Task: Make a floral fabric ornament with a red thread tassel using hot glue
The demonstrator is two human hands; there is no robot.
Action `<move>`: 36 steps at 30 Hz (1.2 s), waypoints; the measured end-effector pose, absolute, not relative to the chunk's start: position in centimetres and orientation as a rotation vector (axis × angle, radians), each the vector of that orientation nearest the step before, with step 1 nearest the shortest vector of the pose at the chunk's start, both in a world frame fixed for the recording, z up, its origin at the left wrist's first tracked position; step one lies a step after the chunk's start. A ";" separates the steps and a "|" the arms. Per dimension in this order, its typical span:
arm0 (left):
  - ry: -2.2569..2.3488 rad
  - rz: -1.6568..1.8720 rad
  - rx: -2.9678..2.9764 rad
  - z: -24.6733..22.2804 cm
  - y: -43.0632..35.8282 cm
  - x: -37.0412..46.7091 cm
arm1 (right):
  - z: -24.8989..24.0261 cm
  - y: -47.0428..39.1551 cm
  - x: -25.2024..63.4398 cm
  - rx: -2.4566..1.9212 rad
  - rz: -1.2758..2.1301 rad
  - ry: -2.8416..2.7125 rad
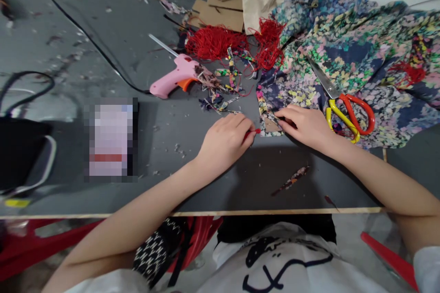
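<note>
Head view: the left hand grips a red piece; the right hand pinches the cloth near one corner (scissors lie on it, beside that hand).

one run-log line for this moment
left hand: holds red item; right hand: touches floral strip; scissors: on floral fabric; glue gun: on table

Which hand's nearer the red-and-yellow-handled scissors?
Right. The right hand is just left of the scissors, beside their handle end; the left hand is farther left, on the far side of the right hand from them.
</note>
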State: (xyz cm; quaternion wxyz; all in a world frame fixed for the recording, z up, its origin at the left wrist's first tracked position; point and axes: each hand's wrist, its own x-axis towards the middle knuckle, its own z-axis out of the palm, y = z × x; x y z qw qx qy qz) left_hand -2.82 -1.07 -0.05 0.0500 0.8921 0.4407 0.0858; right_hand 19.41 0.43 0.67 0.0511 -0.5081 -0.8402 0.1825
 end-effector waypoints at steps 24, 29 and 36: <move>1.101 0.617 2.641 -1.3 0.5 -1.6 | 0.7 0.4 19.5 -1.556 0.547 -2.593; 1.092 0.660 2.675 -1.5 0.5 -1.4 | 0.8 0.4 19.4 -1.567 0.535 -2.602; 1.031 0.738 2.705 -1.7 0.7 -1.3 | 0.9 0.3 19.3 -1.562 0.526 -2.612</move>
